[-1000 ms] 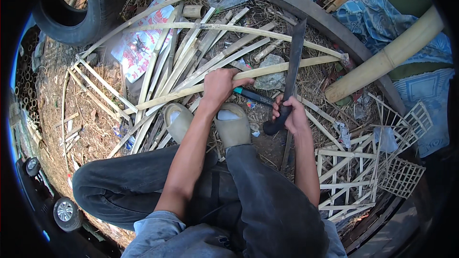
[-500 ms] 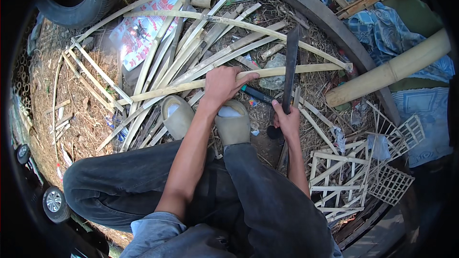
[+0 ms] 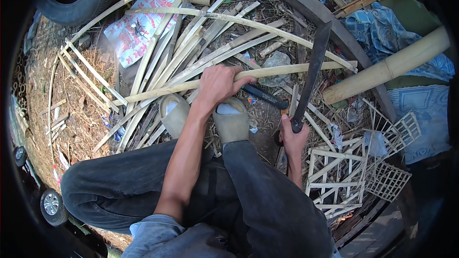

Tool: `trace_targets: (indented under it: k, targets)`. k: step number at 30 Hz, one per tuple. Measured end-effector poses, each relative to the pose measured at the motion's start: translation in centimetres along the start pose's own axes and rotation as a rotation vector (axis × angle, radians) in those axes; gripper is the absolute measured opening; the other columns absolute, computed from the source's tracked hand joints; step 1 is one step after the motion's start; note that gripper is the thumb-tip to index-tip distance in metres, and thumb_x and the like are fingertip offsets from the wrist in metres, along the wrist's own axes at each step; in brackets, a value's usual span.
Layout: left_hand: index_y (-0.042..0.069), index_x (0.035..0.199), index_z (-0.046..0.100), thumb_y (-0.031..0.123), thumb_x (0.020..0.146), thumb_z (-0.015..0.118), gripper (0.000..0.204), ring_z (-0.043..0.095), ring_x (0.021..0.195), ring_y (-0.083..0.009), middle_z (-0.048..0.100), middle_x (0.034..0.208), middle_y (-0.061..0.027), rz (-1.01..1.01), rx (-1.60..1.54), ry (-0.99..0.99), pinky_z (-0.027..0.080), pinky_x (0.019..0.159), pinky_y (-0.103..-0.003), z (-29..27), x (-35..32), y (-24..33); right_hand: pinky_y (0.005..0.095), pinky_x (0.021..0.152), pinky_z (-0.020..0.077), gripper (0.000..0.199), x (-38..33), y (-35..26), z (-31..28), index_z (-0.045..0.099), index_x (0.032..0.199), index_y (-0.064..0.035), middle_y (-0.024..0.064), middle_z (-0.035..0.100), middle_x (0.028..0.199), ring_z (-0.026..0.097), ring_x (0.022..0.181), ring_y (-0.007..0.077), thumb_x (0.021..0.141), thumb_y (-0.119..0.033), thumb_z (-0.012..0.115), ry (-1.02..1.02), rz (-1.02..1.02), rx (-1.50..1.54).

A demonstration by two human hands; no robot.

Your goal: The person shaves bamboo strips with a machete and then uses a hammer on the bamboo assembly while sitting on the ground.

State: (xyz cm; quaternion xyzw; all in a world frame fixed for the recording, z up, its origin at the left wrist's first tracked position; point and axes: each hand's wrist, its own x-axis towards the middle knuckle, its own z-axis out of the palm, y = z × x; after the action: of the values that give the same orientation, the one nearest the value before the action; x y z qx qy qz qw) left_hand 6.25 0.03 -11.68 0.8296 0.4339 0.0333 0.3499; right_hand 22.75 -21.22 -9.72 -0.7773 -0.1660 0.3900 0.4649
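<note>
Left hand grips long bamboo strip, right hand closed round machete; split strips look done, held one looks whole, remainder unclear.

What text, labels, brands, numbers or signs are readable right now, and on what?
None that I can quote.
White sheet: red print, too warped and small to read reliably.
Black handle with a teal end: tiny pale marks along it, too small to read.
Grey-blue shirt: faint marks on the front, too blurred to tell whether they are lettering.
</note>
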Motion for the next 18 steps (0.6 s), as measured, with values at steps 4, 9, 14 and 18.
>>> trace_targets:
  k: [4,9,14,18]
  targets:
    - [0.009,0.092,0.077,0.060,0.087,0.064,0.053,0.066,0.069,-0.0387,0.063,0.060,-0.0177,-0.018,-0.029,-0.083,0.051,0.065,-0.047,-1.8,-0.3,1.5,0.0247,0.036,0.0333,0.028,1.2,-2.2,-0.8,0.056,0.073,-0.0057,-0.0021,0.050,0.051,0.045,0.038,0.0055,0.093,-0.017,0.072,0.043,-0.024,-0.030]
    - [0.009,0.092,0.078,0.062,0.084,0.067,0.054,0.066,0.069,-0.0385,0.064,0.063,-0.0174,-0.061,0.017,-0.088,0.050,0.065,-0.047,-2.5,-0.8,2.6,0.0263,0.034,0.0326,0.029,4.1,-2.5,-0.6,0.060,0.073,-0.0037,-0.0012,0.051,0.050,0.044,0.036,0.0079,0.093,-0.022,0.072,0.099,0.012,-0.048]
    - [0.011,0.091,0.079,0.060,0.081,0.071,0.050,0.065,0.065,-0.0372,0.064,0.061,-0.0154,-0.041,-0.021,-0.060,0.049,0.063,-0.046,-1.9,-2.6,-1.7,0.0247,0.043,0.0340,0.031,4.9,-1.9,0.7,0.061,0.073,-0.0029,-0.0027,0.051,0.055,0.044,0.045,0.0056,0.092,-0.023,0.074,0.130,-0.008,-0.177]
    - [0.015,0.098,0.080,0.068,0.078,0.069,0.057,0.068,0.071,-0.0376,0.067,0.068,-0.0169,-0.199,0.018,-0.245,0.053,0.068,-0.045,-1.4,-3.0,-0.9,0.0248,0.048,0.0379,0.035,6.3,-2.4,0.4,0.062,0.072,-0.0030,-0.0028,0.054,0.060,0.047,0.050,0.0060,0.088,-0.029,0.079,0.385,-0.096,-0.203]
